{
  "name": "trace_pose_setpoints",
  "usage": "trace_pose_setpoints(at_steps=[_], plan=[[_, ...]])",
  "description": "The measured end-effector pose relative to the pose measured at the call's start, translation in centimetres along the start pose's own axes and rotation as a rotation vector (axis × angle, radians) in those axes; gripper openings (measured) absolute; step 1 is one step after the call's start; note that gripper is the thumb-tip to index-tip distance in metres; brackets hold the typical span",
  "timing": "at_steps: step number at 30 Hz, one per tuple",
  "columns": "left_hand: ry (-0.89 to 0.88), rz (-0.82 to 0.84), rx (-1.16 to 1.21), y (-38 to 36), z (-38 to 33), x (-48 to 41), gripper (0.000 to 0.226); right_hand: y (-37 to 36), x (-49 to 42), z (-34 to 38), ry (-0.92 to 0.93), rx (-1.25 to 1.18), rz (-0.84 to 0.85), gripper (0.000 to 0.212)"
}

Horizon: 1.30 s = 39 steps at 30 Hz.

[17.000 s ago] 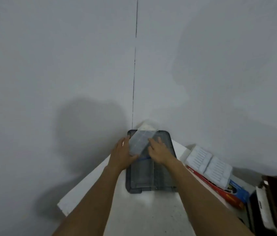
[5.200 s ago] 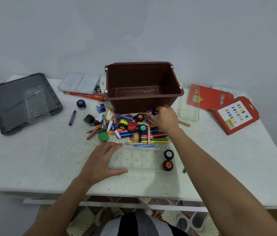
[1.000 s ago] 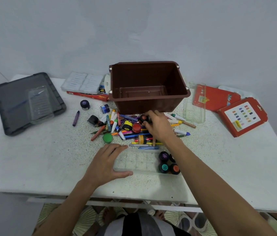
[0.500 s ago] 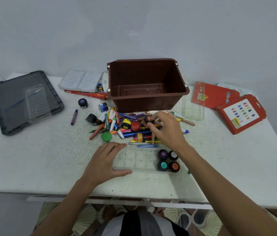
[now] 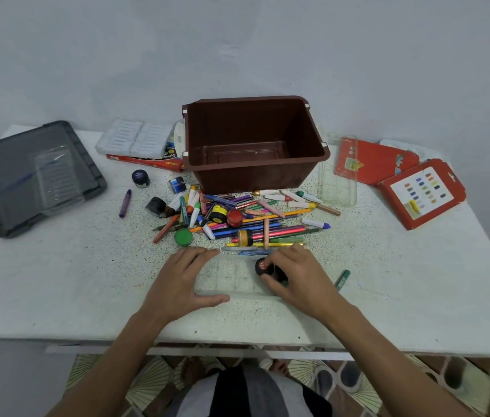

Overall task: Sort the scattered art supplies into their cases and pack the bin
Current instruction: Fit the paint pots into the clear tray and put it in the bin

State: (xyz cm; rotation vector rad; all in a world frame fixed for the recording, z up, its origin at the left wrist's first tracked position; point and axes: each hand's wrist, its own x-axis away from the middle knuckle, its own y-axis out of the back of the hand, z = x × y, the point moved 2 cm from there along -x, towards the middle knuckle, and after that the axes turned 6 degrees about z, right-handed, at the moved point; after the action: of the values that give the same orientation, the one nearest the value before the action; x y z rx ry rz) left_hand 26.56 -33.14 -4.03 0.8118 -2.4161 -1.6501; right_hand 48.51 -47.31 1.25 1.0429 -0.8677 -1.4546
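A clear compartment tray (image 5: 231, 276) lies near the table's front edge. My left hand (image 5: 182, 284) rests flat on its left end, fingers straight. My right hand (image 5: 294, 279) pinches a small black paint pot with an orange lid (image 5: 261, 266) over the tray's right part and hides the pots behind it. Beyond the tray is a heap of pencils, crayons and markers (image 5: 252, 221) with a yellow pot (image 5: 218, 213), a red pot (image 5: 234, 217) and a green pot (image 5: 183, 236). The brown bin (image 5: 252, 145) stands behind, nothing visible in it.
A grey lid (image 5: 6, 176) with a clear insert lies far left. White crayon trays on a red box (image 5: 135, 141) sit behind left. A clear case (image 5: 338, 176) and two red cases (image 5: 421, 191) lie right. A green crayon (image 5: 343, 278) lies beside my right hand.
My right hand lifted a black pot with an orange lid from the heap and brought it back over the tray's right part. My left hand stayed on the tray.
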Motion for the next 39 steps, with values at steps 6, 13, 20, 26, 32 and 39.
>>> trace_pose_setpoints(at_steps=[6, 13, 20, 26, 32, 39], plan=[[0.009, 0.001, 0.002, 0.1, 0.0, 0.0, 0.088, -0.8, 0.5, 0.1, -0.015, 0.095, -0.044, 0.02], [0.02, 0.016, 0.022, 0.2, -0.1, 0.1, 0.089, -0.3, 1.3, -0.8, -0.104, -0.017, -0.039, 0.035], [-0.001, 0.021, -0.021, 0.3, -0.3, 0.1, 0.091, 0.5, 3.1, -2.5, -0.138, -0.041, 0.04, 0.056], [0.043, -0.054, -0.029, 0.9, -1.6, -0.6, 0.069, 0.1, 4.1, -3.0, -0.151, -0.044, 0.086, 0.074], [-0.023, -0.154, -0.005, 1.4, -3.7, -4.7, 0.035, -0.2, 4.3, -3.2, -0.128, -0.051, 0.073, 0.075], [-0.118, 0.058, -0.21, 0.6, -5.0, -8.8, 0.034, -0.4, 4.4, -3.2, -0.112, -0.06, 0.064, 0.074]])
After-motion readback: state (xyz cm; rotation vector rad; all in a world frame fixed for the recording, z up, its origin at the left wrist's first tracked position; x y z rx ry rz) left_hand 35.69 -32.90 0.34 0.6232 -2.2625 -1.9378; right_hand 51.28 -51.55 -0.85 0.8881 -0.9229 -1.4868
